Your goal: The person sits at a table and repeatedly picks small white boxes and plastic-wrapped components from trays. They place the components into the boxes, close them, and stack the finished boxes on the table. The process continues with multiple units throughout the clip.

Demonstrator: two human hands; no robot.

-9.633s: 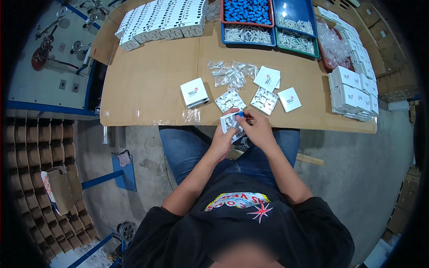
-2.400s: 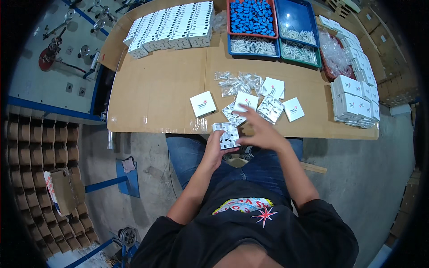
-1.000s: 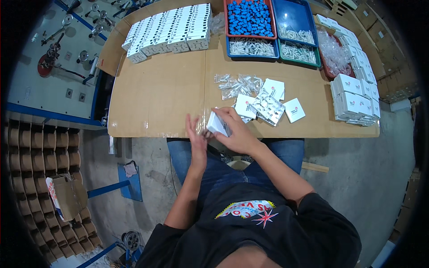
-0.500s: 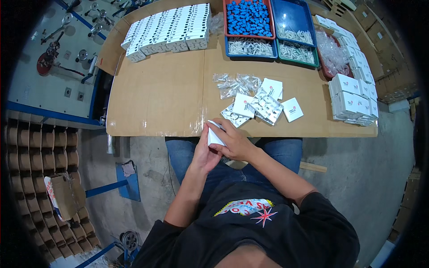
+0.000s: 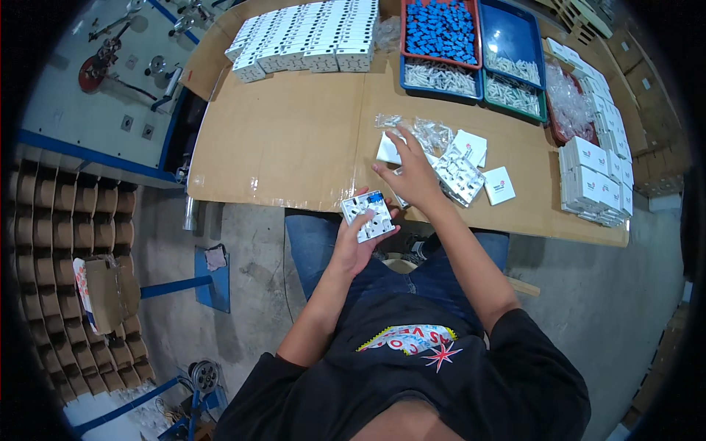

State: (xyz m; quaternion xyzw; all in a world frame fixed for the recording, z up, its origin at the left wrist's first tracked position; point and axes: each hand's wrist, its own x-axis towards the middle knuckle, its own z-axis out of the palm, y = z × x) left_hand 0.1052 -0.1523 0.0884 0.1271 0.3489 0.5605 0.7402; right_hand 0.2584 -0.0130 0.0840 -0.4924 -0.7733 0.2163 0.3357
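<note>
Head view showed the left hand (image 5: 355,242) cupped palm-up just off the near edge of the cardboard-covered table (image 5: 294,140), its fingers curled round a square white plastic switch plate with a small blue part (image 5: 368,215), held over the person's lap; the right hand (image 5: 413,176) reached out flat over the table, its fingers spread open and gripping nothing, the fingertips touching a flat white square cover (image 5: 388,149) beside a heap of clear plastic bags (image 5: 430,134); just right of that hand lay a white moulded insert (image 5: 460,175) and two more white square pieces (image 5: 500,185); rows of small white boxes (image 5: 309,40) stood at the far edge; a blue tray of blue parts (image 5: 440,37) sat next to them.
</note>
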